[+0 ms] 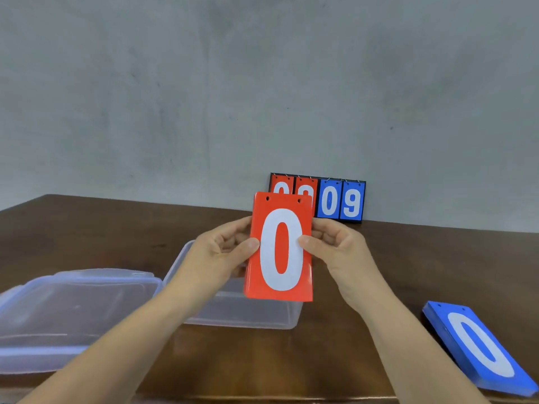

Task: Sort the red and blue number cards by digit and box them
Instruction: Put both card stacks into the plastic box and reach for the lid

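Red number cards (280,249), zero foremost, are held upright with the long axis vertical. They are pinched at mid-height between the thumb and curled fingers of the left hand (224,246) and the right hand (335,246), one at each long edge. Just below and behind, the open clear box (248,319) is set on the bench (291,360), on the left hand's side. Its lid (73,301) lies further left. A blue stack (478,348) is laid well apart to the right. Nothing is seen between cards and box.

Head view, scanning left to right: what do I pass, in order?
clear plastic lid → left hand → red 0 cards → right hand → blue 0 card stack
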{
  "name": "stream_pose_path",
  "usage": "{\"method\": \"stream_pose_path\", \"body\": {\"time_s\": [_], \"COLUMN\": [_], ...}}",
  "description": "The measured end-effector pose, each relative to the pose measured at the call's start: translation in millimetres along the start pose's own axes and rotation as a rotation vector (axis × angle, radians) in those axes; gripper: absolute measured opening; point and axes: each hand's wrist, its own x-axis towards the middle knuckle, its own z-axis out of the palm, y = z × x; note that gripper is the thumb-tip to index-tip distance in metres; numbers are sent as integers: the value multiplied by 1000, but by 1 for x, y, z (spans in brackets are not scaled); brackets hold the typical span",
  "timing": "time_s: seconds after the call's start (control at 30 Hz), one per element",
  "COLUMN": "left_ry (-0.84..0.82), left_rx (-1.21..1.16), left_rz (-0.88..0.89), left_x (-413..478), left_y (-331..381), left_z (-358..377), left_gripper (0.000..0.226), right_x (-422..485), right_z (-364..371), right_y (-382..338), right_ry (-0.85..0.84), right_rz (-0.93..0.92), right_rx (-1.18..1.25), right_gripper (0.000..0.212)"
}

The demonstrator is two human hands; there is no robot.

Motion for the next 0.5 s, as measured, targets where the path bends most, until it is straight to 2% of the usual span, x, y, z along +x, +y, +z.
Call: {"method": "stream_pose_path", "body": {"time_s": [0.13, 0.4, 0.5], "left_ry": [-30, -99, -101], "left_rx": [6, 80, 126], "left_rz": [-57, -148, -158], "left_x": [13, 37, 42], "left_y": [-9, -36, -45], "left_z": [-44, -105, -121], "left_gripper": [38, 35, 49], "right_x": [23, 54, 60], "right_z": [38, 95, 105], "right_y": [4, 28, 35], "right_ry": [-45, -25, -7], "right_rz": [136, 347, 393], "right_rx": [26, 62, 70], "right_gripper": [18, 19, 21]}}
